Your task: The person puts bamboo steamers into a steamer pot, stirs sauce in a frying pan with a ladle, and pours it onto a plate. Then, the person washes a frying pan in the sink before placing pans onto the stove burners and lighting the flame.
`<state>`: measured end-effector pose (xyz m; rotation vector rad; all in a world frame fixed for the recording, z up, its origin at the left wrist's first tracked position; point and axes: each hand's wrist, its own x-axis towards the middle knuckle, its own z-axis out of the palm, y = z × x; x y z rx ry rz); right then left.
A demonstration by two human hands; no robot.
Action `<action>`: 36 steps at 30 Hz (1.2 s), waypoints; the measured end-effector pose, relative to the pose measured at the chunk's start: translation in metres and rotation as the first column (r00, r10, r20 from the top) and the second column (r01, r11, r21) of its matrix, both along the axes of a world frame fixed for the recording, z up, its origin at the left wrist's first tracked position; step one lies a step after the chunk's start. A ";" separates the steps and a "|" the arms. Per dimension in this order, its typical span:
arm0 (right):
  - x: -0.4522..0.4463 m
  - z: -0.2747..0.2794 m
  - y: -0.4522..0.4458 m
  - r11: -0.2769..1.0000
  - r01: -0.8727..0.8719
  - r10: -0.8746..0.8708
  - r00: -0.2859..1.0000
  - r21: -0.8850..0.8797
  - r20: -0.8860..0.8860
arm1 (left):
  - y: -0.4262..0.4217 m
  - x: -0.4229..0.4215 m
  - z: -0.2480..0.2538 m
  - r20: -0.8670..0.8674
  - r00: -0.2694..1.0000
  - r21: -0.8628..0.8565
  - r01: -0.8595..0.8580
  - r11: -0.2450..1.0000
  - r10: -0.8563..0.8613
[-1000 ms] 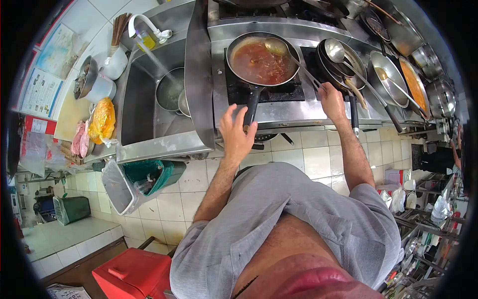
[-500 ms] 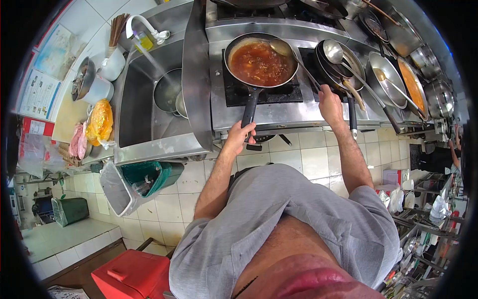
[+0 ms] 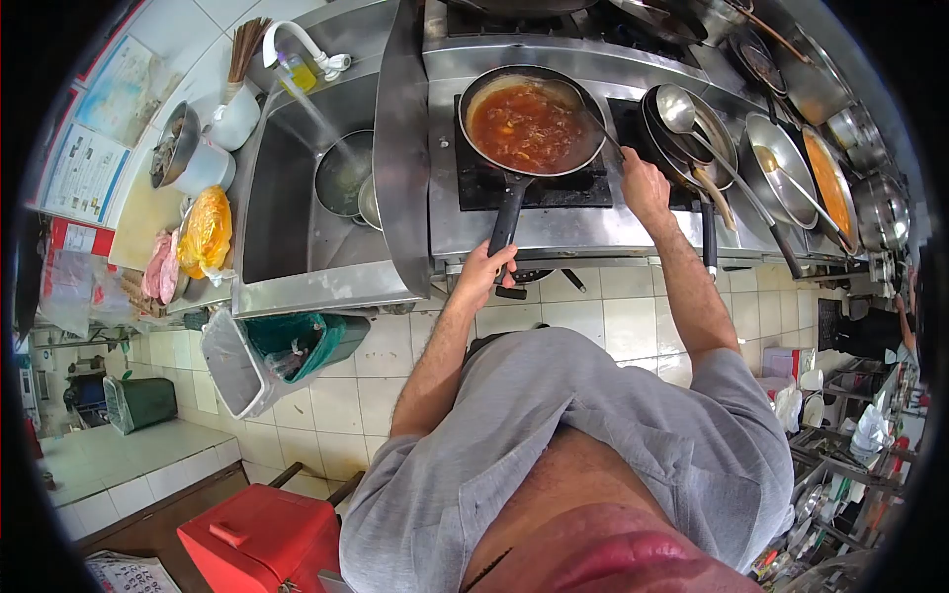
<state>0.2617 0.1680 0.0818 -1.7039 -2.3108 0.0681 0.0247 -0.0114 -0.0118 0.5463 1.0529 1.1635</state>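
Observation:
A frying pan (image 3: 507,202) of bubbling red sauce (image 3: 524,124) sits on the stove burner, its black handle pointing toward me. My left hand (image 3: 484,273) is wrapped round the end of that handle. In my right hand (image 3: 646,188), a metal ladle (image 3: 606,135) is gripped by its long handle and slants over the pan's right rim. Its bowl is hard to see, seemingly sunk in the sauce. Just right of my right hand are stacked dark pans (image 3: 660,148) with another ladle (image 3: 676,107) lying across them.
Left of the stove, a tap (image 3: 306,49) runs into a sink (image 3: 287,237) holding a pot (image 3: 336,183). A steel bowl (image 3: 766,148) and a tray of orange sauce (image 3: 828,183) stand at the right. Below the sink is a lined bin (image 3: 237,366); a red box (image 3: 262,539) is lower left.
The ladle's bowl, visible at the pan's upper right before, has gone down into the sauce. My right hand has moved slightly toward the pan. My left hand keeps its grip on the handle.

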 end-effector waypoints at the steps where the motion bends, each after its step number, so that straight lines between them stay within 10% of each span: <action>1: -0.001 0.001 -0.002 1.000 0.013 -0.013 0.999 0.015 -0.029 | -0.001 0.000 0.001 0.001 1.000 0.007 0.000 1.000 0.000; 23: 0.058 0.049 -0.061 0.977 0.043 -0.112 0.939 -0.211 -0.326 | -0.021 0.025 0.000 -0.085 0.996 0.000 0.002 1.000 -0.002; 27: 0.053 0.041 -0.058 0.994 0.023 -0.046 0.976 -0.109 -0.214 | -0.025 0.021 -0.015 -0.371 0.913 0.215 -0.092 0.972 0.168; 29: 0.051 0.038 -0.062 0.999 -0.022 0.016 0.970 -0.026 -0.242 | -0.036 0.007 0.003 -0.766 0.602 0.293 0.012 0.956 0.227; 36: 0.041 0.026 -0.075 0.992 0.006 -0.049 0.933 -0.123 -0.357 | -0.073 -0.050 0.148 -0.400 0.734 0.643 -0.203 0.739 0.549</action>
